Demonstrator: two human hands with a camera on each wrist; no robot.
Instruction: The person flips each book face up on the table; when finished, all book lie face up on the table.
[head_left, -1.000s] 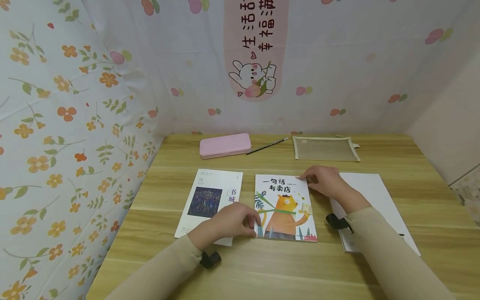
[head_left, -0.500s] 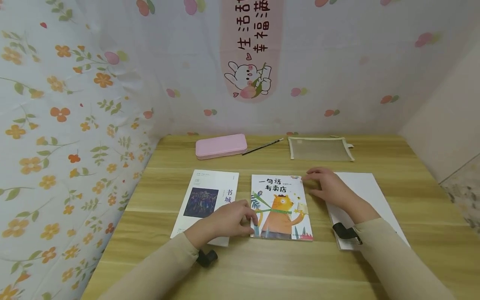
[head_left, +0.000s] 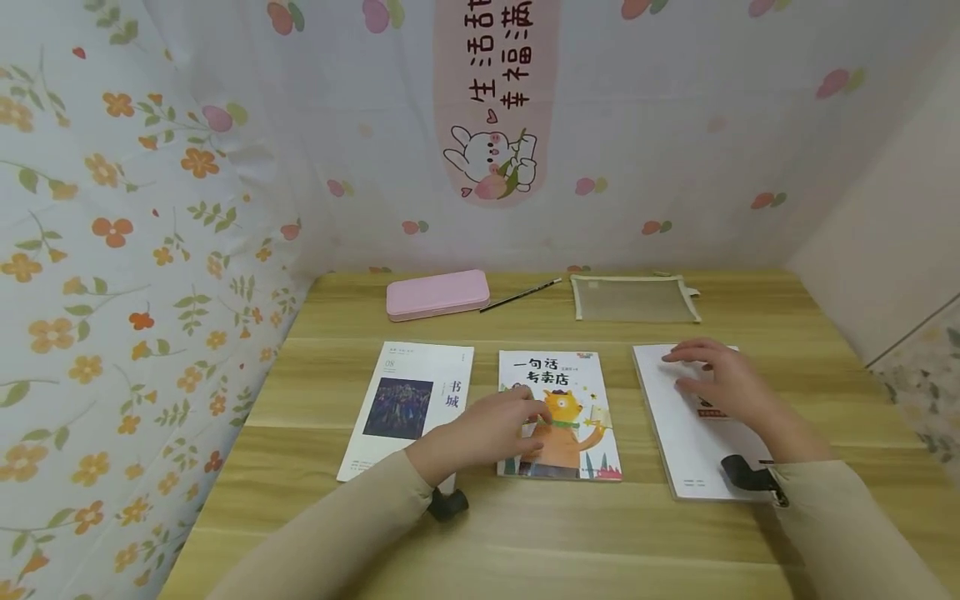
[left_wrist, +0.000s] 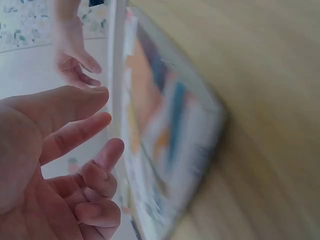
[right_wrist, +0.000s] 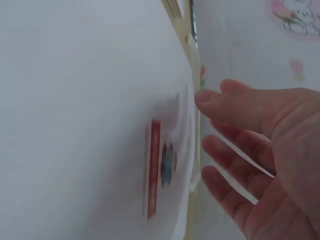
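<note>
A picture book with an orange cat on its cover (head_left: 573, 408) lies flat in the middle of the wooden table (head_left: 525, 533). My left hand (head_left: 510, 421) lies over its left half with relaxed fingers; in the blurred left wrist view the fingers (left_wrist: 80, 135) are spread beside the book (left_wrist: 170, 145), holding nothing. My right hand (head_left: 708, 379) is open, fingers spread, over the white book (head_left: 675, 433) to the right. The right wrist view shows those fingers (right_wrist: 235, 145) just above the white cover (right_wrist: 75, 100) and its small red label (right_wrist: 155, 167); I cannot tell whether they touch it.
A white magazine with a dark picture (head_left: 408, 404) lies left of the cat book. Along the back edge sit a pink pencil case (head_left: 437, 293), a black pencil (head_left: 521, 294) and a mesh pouch (head_left: 633, 298). Flowered cloth walls (head_left: 135, 250) close in the left and back.
My right hand left the cat book's top right corner and moved right onto the white book. My left hand slid from the book's left edge onto its cover.
</note>
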